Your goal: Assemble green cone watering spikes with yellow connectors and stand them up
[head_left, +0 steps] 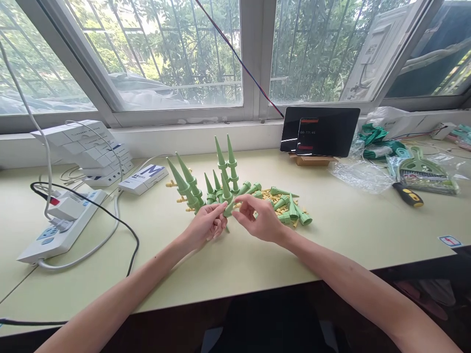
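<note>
My left hand (210, 221) is closed, pinching a green plastic watering spike (228, 210) between thumb and fingers above the table; its thin tip points down below the fingers. Close to the spike's right side is my right hand (260, 216), thumb and index finger apart and the other fingers curled. Whether its fingertips touch the spike is hard to tell. Behind the hands, several green watering spikes (183, 182) stand upright, some with yellow valves (171, 184) sticking out sideways. On the right lies a pile of loose green spikes (293, 208) among small yellow pieces (270, 198).
A power strip (62, 230) with cables and stacked white boxes (86, 152) are on the left; another white box (144, 178) lies nearby. At the back right, a tablet and phone (320, 132) lean on a cardboard stand. A screwdriver (407, 194) and plastic bags (364, 171) lie farther right.
</note>
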Tool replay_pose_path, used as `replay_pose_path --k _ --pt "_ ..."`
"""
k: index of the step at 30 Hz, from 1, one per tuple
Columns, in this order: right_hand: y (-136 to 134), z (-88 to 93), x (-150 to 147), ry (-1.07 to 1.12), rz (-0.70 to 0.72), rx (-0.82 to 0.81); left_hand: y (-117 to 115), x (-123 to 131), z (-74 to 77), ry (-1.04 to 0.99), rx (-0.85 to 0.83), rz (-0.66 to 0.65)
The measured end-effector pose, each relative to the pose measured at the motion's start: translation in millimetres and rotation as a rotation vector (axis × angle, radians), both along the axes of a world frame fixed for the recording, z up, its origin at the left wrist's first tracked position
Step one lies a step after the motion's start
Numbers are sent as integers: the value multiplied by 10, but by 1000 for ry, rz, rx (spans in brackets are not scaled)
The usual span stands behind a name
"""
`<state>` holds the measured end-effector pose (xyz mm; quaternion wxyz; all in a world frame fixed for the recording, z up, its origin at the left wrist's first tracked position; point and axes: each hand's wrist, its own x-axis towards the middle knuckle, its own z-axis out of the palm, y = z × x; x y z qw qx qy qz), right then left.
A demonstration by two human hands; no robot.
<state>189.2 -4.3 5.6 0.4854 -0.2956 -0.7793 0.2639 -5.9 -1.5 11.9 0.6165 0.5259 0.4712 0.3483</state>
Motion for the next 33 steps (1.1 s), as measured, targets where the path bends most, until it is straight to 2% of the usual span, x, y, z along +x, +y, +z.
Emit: replay_pose_path --k 3,7,14,21,25,29,33 --pt "5 -9 -3 -8 5 -8 -15 20 19 32 23 -21" --pt "17 -7 1 11 -71 -23 -29 35 26 49 35 -65" --pt "15 59 9 80 -95 -113 -50 36 5 107 109 -144" --pt "41 71 37 88 -151 -130 -84 32 -7 197 189 -294" --pt "70 98 73 156 -191 -149 -96 23 -49 230 234 -329" --pt "137 223 151 226 -215 -151 -93 11 -102 246 248 -331" --pt "254 495 199 247 -269 -84 -103 14 -105 250 262 -343"
